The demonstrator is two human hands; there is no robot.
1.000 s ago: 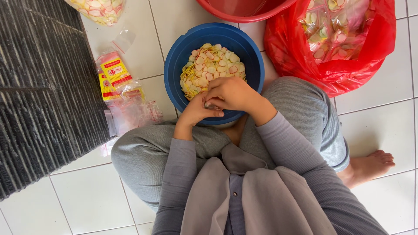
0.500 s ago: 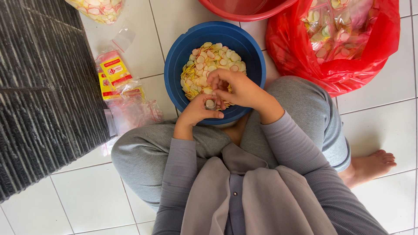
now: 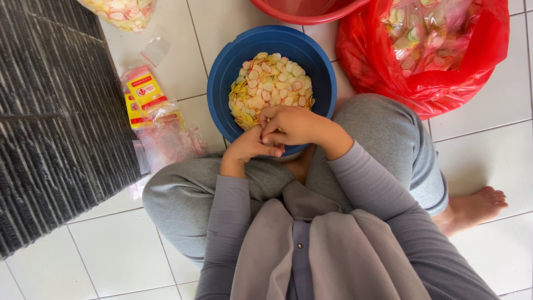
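Observation:
A blue bowl (image 3: 222, 83) of thin pale yellow, white and pink crackers (image 3: 272, 86) stands on the tiles between my knees. Both hands meet over its near rim. My left hand (image 3: 250, 147) is curled shut around a small clear bag, which is almost hidden by my fingers. My right hand (image 3: 291, 125) lies on top of the left, its fingertips pinched together on a few crackers at the bag's mouth.
A red plastic sack (image 3: 427, 83) of filled cracker bags lies at the right. A red basin (image 3: 305, 8) sits behind the bowl. Small bags with yellow labels (image 3: 147, 100) and another filled bag (image 3: 119, 11) lie at the left beside a dark ribbed mat (image 3: 50, 133).
My right hand reached into the bowl's crackers half a second ago and has come back onto my left hand. The left hand has stayed at the near rim.

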